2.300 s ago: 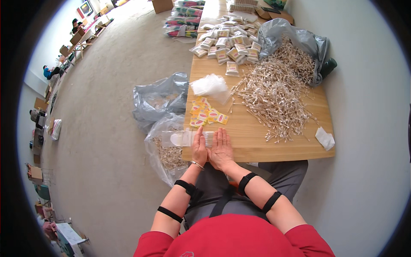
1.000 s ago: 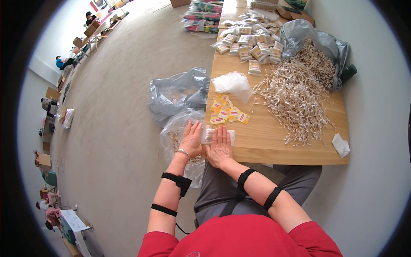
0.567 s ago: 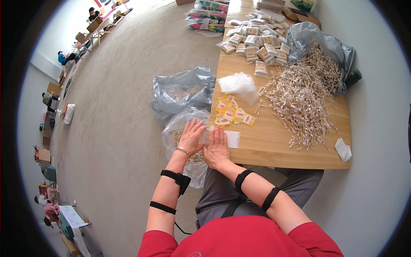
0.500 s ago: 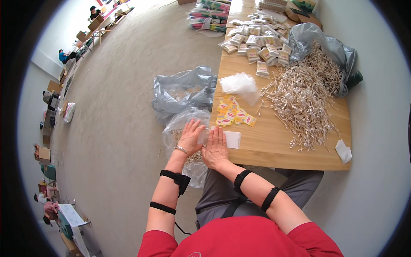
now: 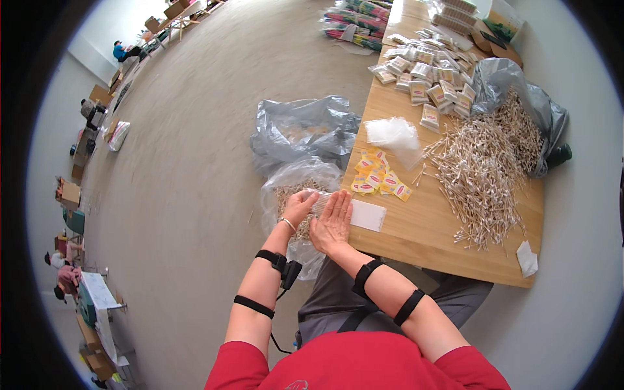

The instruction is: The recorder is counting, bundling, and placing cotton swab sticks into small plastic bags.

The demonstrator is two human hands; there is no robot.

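Note:
At the table's left edge, my left hand (image 5: 299, 209) closes round one end of a flat row of cotton swabs (image 5: 320, 203). Against the row's other side lies my right hand (image 5: 332, 224), its fingers stretched out straight and close together. Whether film wraps the row is hard to tell. Just right of these fingers, a white flat packet (image 5: 368, 215) rests on the wood. Below my hands a clear plastic bag (image 5: 273, 195) holds loose swabs (image 5: 305, 229). Yellow-and-white printed cards (image 5: 380, 174) and a stack of clear small bags (image 5: 392, 135) lie farther up the table.
A large heap of loose cotton swabs (image 5: 478, 175) spills from a grey bag (image 5: 552, 123) on the wooden table (image 5: 429, 227). Filled packs (image 5: 429, 78) are piled behind. Another grey bag (image 5: 302, 127) stands left of the table. Other people sit far left.
My left hand has gone from flat, spread fingers to a grip on the swabs' end. My right hand stays flat. The whole view has shifted, moving the table rightward in the picture.

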